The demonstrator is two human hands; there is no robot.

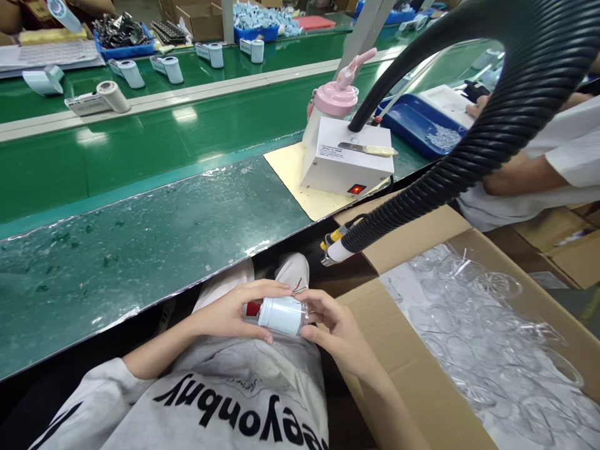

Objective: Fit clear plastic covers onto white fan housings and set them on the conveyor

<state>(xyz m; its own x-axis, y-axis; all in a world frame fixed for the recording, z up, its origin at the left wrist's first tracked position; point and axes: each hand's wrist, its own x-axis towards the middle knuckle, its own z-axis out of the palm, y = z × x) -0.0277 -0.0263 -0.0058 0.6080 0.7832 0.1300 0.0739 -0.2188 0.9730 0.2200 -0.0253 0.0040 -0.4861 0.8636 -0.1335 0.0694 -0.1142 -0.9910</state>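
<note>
Low over my lap, my left hand [237, 312] curls around the left end of a light-blue cylindrical housing [281, 315], with a red part [253, 309] showing beside its palm. My right hand [335, 322] grips a clear plastic cover [305, 314] at the housing's right end; its fingers partly hide it. Whether the cover is seated on the housing I cannot tell. Thin wires [297, 286] stick up between the fingertips of both hands. To the right, an open carton [389, 350] holds many similar clear round covers [473, 337].
A black corrugated hose [440, 181] with a metal-tipped nozzle [334, 253] hangs right of my hands. It joins a white switch box [349, 156] by a pink-lidded bottle [335, 100]. Light-blue housings [169, 69] stand across the green belt [154, 137]. A co-worker's arm [525, 175] is at right.
</note>
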